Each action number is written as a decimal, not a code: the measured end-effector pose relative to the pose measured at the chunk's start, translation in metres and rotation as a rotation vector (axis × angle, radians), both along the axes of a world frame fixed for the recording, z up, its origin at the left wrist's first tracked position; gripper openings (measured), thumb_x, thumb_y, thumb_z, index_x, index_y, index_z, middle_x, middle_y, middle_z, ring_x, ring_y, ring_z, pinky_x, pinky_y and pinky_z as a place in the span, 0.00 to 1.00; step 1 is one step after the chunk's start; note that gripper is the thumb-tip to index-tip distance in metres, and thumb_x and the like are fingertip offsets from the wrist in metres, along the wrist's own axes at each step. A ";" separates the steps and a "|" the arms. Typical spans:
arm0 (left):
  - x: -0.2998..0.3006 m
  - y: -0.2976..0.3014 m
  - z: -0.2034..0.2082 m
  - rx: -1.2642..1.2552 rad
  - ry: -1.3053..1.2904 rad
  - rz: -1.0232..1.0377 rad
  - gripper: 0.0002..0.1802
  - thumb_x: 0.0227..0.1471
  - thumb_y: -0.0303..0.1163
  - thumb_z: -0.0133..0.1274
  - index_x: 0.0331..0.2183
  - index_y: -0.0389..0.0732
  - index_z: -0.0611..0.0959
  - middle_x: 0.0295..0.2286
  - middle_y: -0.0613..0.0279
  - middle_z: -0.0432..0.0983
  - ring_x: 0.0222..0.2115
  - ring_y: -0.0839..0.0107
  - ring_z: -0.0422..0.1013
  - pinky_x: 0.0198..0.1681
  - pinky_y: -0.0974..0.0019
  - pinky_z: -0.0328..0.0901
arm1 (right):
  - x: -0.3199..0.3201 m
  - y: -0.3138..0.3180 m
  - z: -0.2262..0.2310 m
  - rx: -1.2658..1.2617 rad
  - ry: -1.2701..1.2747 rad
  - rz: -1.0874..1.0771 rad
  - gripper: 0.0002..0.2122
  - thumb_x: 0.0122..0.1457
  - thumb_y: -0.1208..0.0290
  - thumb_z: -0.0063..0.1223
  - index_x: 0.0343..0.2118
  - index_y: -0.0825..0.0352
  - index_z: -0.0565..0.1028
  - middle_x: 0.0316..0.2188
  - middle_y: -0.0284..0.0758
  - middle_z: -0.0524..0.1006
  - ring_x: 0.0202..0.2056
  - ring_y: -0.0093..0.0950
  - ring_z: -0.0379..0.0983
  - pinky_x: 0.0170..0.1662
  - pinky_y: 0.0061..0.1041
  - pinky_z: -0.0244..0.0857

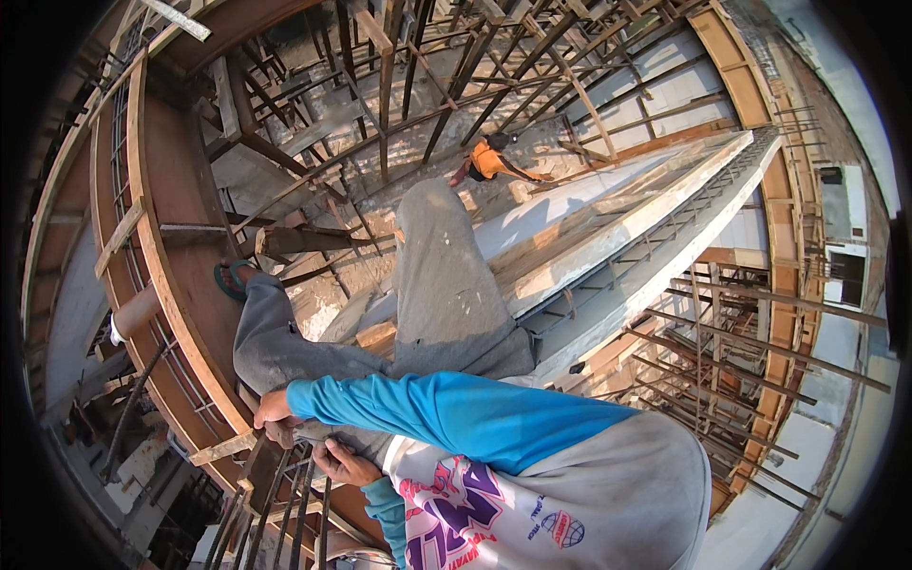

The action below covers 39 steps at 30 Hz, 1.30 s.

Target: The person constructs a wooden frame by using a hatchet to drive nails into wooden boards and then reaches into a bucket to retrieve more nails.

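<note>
My right hand [272,410], at the end of the long blue sleeve, is closed beside the curved wooden form board [195,356]. What its fingers hold is too small to make out. Just below and to the right, my left hand [348,465] has bent, closed fingers near my lap; anything in them is hidden. Dark steel bars [290,499] rise beneath the hands, close to the left one. A short wooden crosspiece [224,449] lies across the form near my right hand. My grey-trousered legs extend upward, one foot in a green sandal [231,279] resting on the formwork.
A person in an orange top [488,160] bends on a lower level, far beneath me. A long pale beam form [636,223] with reinforcement runs to the upper right. Timber props [385,90] crowd the far side; more poles [741,323] jut out at right.
</note>
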<state>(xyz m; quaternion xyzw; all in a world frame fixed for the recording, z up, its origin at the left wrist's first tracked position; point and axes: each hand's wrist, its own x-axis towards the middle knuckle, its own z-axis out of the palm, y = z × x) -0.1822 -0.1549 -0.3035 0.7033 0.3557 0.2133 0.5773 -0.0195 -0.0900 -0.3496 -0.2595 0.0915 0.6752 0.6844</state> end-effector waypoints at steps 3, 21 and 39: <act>0.000 0.003 0.002 0.024 0.023 -0.032 0.10 0.57 0.37 0.49 0.33 0.40 0.71 0.21 0.72 0.63 0.20 0.84 0.54 0.21 0.79 0.50 | 0.000 0.002 -0.001 0.025 0.011 0.002 0.11 0.52 0.74 0.51 0.34 0.78 0.70 0.25 0.47 0.74 0.26 0.39 0.73 0.27 0.41 0.68; 0.006 -0.006 0.014 0.062 0.029 -0.007 0.08 0.56 0.34 0.49 0.29 0.41 0.71 0.19 0.72 0.60 0.18 0.84 0.55 0.20 0.78 0.51 | -0.004 -0.010 -0.005 0.055 -0.049 0.142 0.11 0.54 0.70 0.52 0.33 0.75 0.72 0.23 0.40 0.75 0.24 0.32 0.73 0.26 0.31 0.65; 0.000 0.002 0.012 0.329 0.081 -0.030 0.07 0.48 0.29 0.55 0.29 0.36 0.77 0.22 0.60 0.69 0.20 0.74 0.65 0.24 0.71 0.61 | 0.019 -0.027 -0.005 0.000 -0.090 0.254 0.12 0.58 0.65 0.51 0.39 0.66 0.66 0.28 0.36 0.72 0.24 0.22 0.69 0.26 0.22 0.69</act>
